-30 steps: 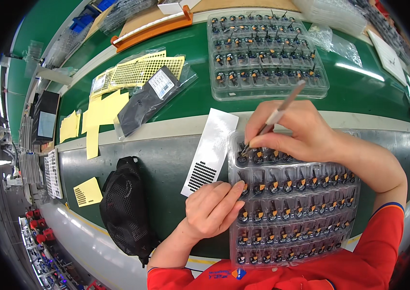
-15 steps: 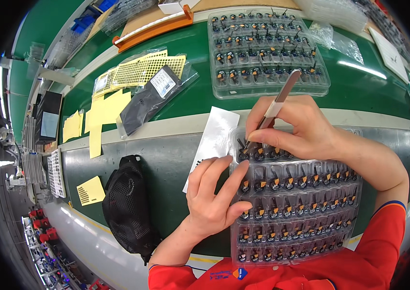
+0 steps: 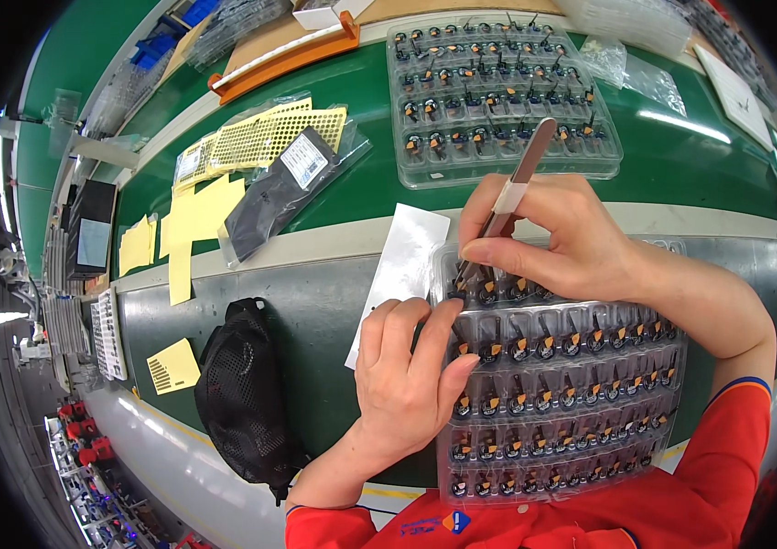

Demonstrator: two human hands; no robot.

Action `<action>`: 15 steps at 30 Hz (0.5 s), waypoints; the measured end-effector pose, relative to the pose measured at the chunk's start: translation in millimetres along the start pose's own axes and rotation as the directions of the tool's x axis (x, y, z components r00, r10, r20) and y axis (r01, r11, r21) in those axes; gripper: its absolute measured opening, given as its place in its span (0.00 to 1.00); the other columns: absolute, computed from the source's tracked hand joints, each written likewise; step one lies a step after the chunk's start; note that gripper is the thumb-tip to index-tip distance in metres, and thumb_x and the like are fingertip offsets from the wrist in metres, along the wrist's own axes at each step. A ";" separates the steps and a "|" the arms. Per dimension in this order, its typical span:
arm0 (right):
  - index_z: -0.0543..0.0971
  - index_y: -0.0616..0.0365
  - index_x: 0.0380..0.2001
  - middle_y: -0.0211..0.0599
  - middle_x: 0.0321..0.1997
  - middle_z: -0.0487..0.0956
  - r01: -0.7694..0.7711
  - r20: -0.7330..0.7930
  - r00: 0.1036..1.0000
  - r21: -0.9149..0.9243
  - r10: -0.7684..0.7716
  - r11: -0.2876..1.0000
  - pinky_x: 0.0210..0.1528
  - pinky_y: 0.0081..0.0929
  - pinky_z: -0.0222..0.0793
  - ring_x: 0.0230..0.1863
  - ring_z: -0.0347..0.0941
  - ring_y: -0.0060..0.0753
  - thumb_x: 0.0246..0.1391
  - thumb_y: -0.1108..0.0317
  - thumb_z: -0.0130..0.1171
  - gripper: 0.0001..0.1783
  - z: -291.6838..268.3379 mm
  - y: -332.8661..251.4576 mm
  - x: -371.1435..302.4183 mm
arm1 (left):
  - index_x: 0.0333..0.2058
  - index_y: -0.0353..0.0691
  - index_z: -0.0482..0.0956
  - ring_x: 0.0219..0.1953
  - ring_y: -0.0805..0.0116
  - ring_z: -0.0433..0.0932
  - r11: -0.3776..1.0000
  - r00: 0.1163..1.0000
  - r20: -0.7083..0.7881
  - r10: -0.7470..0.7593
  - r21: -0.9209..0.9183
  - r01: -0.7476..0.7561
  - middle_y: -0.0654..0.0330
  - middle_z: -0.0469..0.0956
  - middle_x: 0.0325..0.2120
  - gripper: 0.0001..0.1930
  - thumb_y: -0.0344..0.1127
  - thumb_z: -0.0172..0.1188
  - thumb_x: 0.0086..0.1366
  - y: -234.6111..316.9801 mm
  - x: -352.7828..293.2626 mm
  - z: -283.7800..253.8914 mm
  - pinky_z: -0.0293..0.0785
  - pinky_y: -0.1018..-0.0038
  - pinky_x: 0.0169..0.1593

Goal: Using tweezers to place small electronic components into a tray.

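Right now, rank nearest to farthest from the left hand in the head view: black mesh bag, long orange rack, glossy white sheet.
1. Glossy white sheet, partly hidden by the left hand.
2. Black mesh bag, to the hand's left.
3. Long orange rack, far upper left.

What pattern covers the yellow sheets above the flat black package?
Dark dots in rows; the yellow sheets show best in head view.

R hand [image 3: 558,240] w/ tweezers [image 3: 524,172] over near tray's [image 3: 535,312] far L corner; L hand [image 3: 407,389] at its L edge. Far tray [image 3: 517,172] behind. Sheet [image 3: 411,247] just L of near tray; farther L, 2 things: mesh bag [image 3: 242,393], then small card [image 3: 183,358]. Bagged pack [image 3: 268,206] partly over dotted sheets [image 3: 265,145].
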State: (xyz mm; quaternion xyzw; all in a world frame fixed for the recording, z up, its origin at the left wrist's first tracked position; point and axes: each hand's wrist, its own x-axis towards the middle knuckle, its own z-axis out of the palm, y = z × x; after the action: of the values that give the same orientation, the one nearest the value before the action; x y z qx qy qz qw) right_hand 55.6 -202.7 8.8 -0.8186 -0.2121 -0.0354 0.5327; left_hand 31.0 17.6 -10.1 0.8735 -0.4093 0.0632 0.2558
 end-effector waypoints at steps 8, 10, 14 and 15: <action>0.75 0.64 0.29 0.35 0.28 0.76 0.006 -0.035 0.999 0.025 -0.005 1.000 0.31 0.23 0.69 0.29 0.75 0.28 0.50 0.74 0.58 0.04 1.0 2.0 0.5 | 0.44 0.34 0.74 0.38 0.56 0.66 1.000 1.000 0.007 0.014 0.013 -0.014 0.53 0.67 0.36 0.20 0.43 0.57 0.58 -1.9 0.4 2.1 0.66 0.65 0.41; 0.75 0.64 0.29 0.35 0.28 0.76 -0.005 -0.029 1.000 0.024 0.005 1.000 0.31 0.23 0.69 0.29 0.75 0.28 0.50 0.74 0.58 0.04 0.6 1.4 0.1 | 0.44 0.34 0.74 0.38 0.57 0.66 1.000 1.000 0.005 0.001 -0.028 -0.001 0.53 0.67 0.36 0.20 0.42 0.57 0.57 -2.0 -0.3 3.0 0.66 0.66 0.40; 0.75 0.64 0.29 0.35 0.28 0.76 -0.018 -0.017 1.000 0.019 0.019 1.000 0.31 0.23 0.68 0.28 0.75 0.28 0.50 0.74 0.58 0.04 -0.1 1.6 -0.7 | 0.45 0.34 0.74 0.38 0.57 0.66 1.000 1.000 0.021 0.007 -0.027 -0.006 0.54 0.67 0.36 0.21 0.42 0.59 0.56 -2.7 1.1 3.2 0.66 0.67 0.40; 0.75 0.64 0.29 0.35 0.28 0.76 -0.010 -0.020 1.000 0.017 0.011 1.000 0.31 0.23 0.68 0.28 0.75 0.28 0.50 0.74 0.58 0.04 0.0 1.7 -0.7 | 0.45 0.34 0.74 0.38 0.57 0.66 1.000 1.000 0.022 0.006 -0.027 -0.006 0.54 0.67 0.36 0.21 0.42 0.59 0.56 -2.8 1.0 3.2 0.66 0.67 0.40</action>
State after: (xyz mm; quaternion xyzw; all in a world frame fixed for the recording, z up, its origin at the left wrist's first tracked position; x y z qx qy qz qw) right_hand 55.6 -203.5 7.2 -0.8148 -0.2027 -0.0390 0.5417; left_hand 33.5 16.8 -13.6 0.8693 -0.4156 0.0487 0.2630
